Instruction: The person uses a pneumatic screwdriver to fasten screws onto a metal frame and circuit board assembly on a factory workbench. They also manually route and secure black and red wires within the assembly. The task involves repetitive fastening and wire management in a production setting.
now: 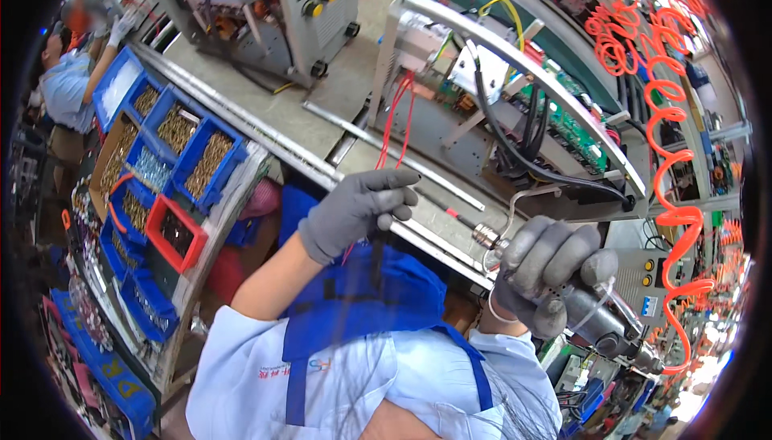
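One grey-gloved right hand (pixel 555 267) clamps its fingers round a grey, cylindrical metal air driver (pixel 599 317); leftward, the grey-gloved left hand (pixel 362 207) curls its fingers near the slim bit (pixel 452 213), pinch unclear. Probably heavy and rigid; best gripped round the thick body.

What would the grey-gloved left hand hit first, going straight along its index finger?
Likely the long silver metal bar, just past the left hand; depth is unclear, so it might pass above.

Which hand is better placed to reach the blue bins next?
Probably the left hand: it's nearer the blue bins, while the right hand is wrapped around the tool. Whether the left fingers pinch something small is unclear.
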Available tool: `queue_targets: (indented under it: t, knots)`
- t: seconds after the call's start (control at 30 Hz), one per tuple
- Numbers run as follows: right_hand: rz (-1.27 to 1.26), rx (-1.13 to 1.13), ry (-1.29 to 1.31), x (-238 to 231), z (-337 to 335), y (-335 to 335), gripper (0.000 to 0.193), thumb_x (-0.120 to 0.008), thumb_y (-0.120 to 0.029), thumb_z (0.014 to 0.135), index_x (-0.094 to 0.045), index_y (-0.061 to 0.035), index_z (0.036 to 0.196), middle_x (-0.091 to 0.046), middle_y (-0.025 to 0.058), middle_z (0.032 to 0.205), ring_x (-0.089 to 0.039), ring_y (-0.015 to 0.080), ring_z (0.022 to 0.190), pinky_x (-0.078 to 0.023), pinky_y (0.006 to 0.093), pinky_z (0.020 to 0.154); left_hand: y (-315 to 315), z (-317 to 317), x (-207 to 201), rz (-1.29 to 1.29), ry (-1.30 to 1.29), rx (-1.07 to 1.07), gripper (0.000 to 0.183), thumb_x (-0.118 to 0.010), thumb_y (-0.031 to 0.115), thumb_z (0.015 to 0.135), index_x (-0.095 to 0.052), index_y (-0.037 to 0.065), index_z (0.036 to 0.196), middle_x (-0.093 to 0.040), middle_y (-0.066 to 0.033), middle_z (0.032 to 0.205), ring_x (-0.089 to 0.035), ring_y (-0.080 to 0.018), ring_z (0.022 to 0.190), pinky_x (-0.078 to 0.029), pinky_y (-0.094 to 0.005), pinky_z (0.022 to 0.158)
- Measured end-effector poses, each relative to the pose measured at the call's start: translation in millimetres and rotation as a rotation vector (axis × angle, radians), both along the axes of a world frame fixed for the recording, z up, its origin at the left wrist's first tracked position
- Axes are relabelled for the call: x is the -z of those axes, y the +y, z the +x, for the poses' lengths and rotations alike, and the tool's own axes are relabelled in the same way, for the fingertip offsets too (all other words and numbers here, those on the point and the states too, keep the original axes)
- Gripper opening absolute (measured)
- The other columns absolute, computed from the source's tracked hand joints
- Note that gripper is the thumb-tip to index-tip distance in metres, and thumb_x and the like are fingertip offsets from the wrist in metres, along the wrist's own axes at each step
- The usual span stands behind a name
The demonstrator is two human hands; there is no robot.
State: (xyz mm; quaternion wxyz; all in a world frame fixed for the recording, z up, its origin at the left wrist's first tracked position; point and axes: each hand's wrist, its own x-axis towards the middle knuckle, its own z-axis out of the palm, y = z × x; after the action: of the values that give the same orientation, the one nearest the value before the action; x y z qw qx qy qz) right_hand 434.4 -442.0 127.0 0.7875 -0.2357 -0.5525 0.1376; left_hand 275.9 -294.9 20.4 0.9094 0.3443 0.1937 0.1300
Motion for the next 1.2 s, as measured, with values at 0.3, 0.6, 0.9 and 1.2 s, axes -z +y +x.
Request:
queue_targets:
  t: [0.3, 0.6, 0.9, 1.2]
  knots:
    - [-0.071, 0.088, 0.020, 6, 7, -3, 0.035, -0.071, -0.009, 0.083, -0.049, -0.0094, 0.110, -0.048, 0.0019, 0.063, -0.056, 0.0162, 0.050, -0.053, 0.0365, 0.055, -3, 35, 12, -0.226, -0.102, 0.040, 0.041, -0.056, 0.040, 0.097, -0.056, 0.000, 0.108, -0.057, -0.0032, 0.082, -0.055, -0.0068, 0.067, -0.042, -0.0161, 0.050]
    - [0.018, 0.149, -0.066, 6, 17, -4, 0.040, -0.065, -0.009, 0.083, -0.050, -0.0050, 0.119, -0.042, 0.0001, 0.071, -0.049, 0.0089, 0.050, -0.047, 0.0289, 0.050, -23, 50, -23, -0.190, -0.009, -0.024, 0.034, -0.054, 0.034, 0.099, -0.055, 0.002, 0.107, -0.059, -0.0012, 0.080, -0.047, -0.0044, 0.056, -0.036, -0.0154, 0.046]
    - [0.137, 0.443, -0.256, -72, 79, -81, 0.048, -0.062, -0.012, 0.088, -0.048, -0.0088, 0.133, -0.042, 0.0009, 0.074, -0.047, 0.0118, 0.054, -0.042, 0.0309, 0.050, -63, 152, -104, 0.183, -0.011, 0.437, 0.059, -0.045, 0.056, 0.097, -0.059, -0.001, 0.108, -0.058, -0.0047, 0.072, -0.052, -0.0070, 0.053, -0.035, -0.0160, 0.040]
    - [-0.094, 0.853, -0.194, -130, 154, -139, 0.041, -0.052, -0.020, 0.089, -0.053, -0.0034, 0.127, -0.056, 0.0087, 0.100, -0.051, 0.0205, 0.082, -0.050, 0.0367, 0.064, -68, 310, -164, 1.917, -0.511, 0.069, 0.051, -0.072, 0.027, 0.075, -0.060, 0.012, 0.123, -0.066, -0.0166, 0.102, -0.063, -0.0348, 0.095, -0.049, -0.0413, 0.082]
